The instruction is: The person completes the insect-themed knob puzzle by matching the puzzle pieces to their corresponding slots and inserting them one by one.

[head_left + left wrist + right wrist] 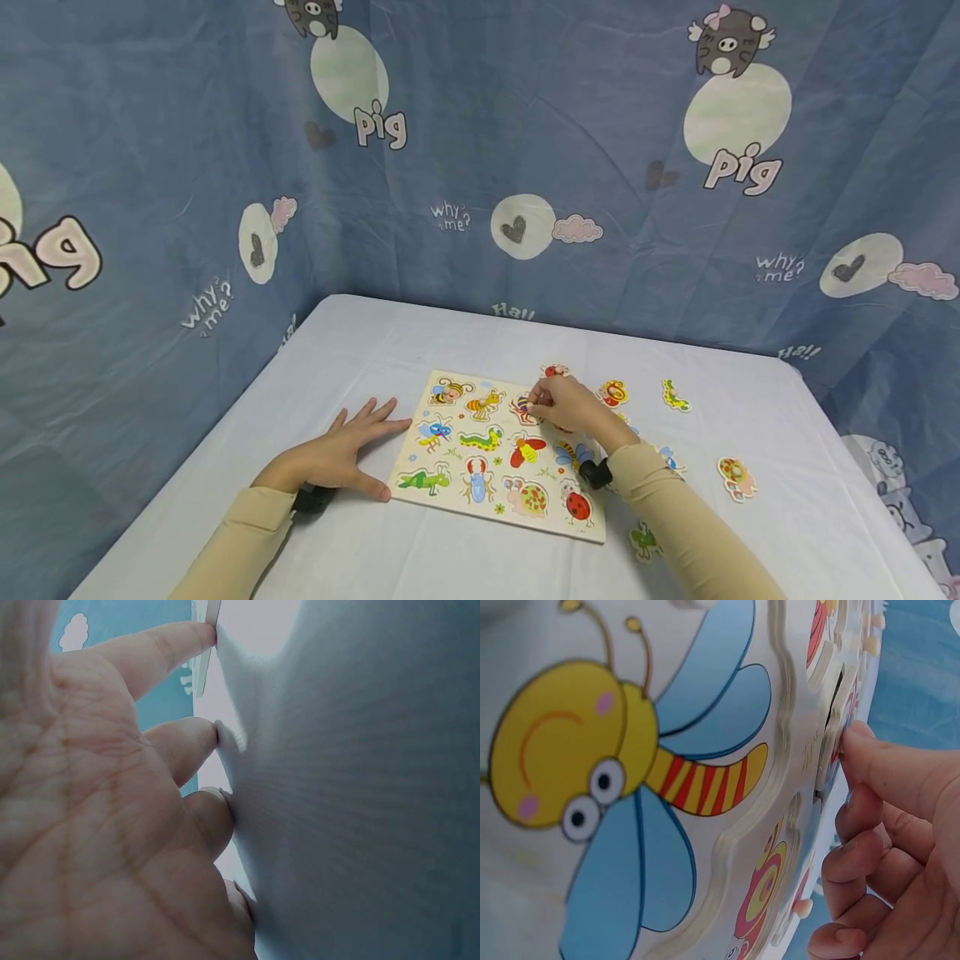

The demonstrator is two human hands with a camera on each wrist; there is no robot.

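Observation:
A wooden insect puzzle board (517, 521) lies on the white table, its recesses printed with colourful bugs. My left hand (341, 450) rests palm down with spread fingers, thumb and index fingertip at the board's left edge. In the left wrist view the fingertips (199, 634) meet the tabletop and board edge. With thumb and index finger, my right hand (566, 404) pinches a striped spider puzzle piece (522, 408) at the third recess of the back row. The right wrist view shows that piece (836, 742) nearly edge-on, with a dark gap beside it; a dragonfly picture (712, 780) fills the foreground.
Several loose knobbed pieces lie to the right: a ladybug (555, 370), a red butterfly (612, 392), a caterpillar (675, 396), a snail (737, 479) and a green insect (645, 542). My right forearm crosses above this area. A blue patterned curtain (465, 167) stands behind the table.

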